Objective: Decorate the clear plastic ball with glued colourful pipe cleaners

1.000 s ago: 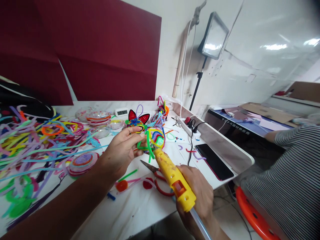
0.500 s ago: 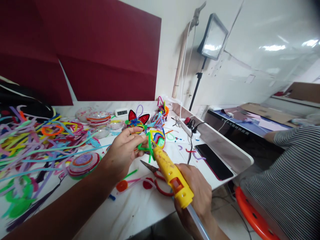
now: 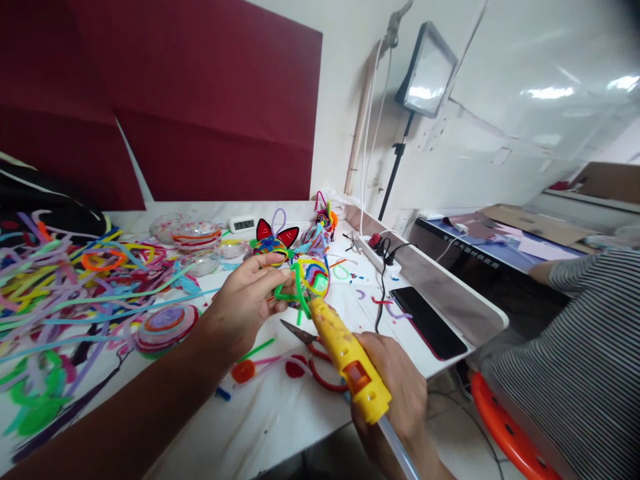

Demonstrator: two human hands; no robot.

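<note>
My left hand (image 3: 250,293) pinches a bent green pipe cleaner (image 3: 299,283) between thumb and fingers. Behind it, a round piece with coloured swirls (image 3: 317,273) partly shows; whether the two are joined I cannot tell. My right hand (image 3: 395,373) is wrapped round a yellow hot glue gun (image 3: 345,347), with a clear glue stick (image 3: 395,443) coming out of its back end. The gun's nozzle is at the lower part of the green loop. Under the gun lie scissors (image 3: 327,377) with red handles, partly covered.
Pipe cleaners (image 3: 55,287) in many colours heap at the left, near a coiled disc (image 3: 167,327). Behind my hands stands an ornament with red ears (image 3: 277,237). A phone (image 3: 427,323) and a power strip (image 3: 380,257) lie right. A person in a striped sleeve (image 3: 590,347) sits beyond.
The glue gun and my right hand have shifted slightly right and down, the nozzle now lower along the green loop. My left hand keeps its hold, almost still.
</note>
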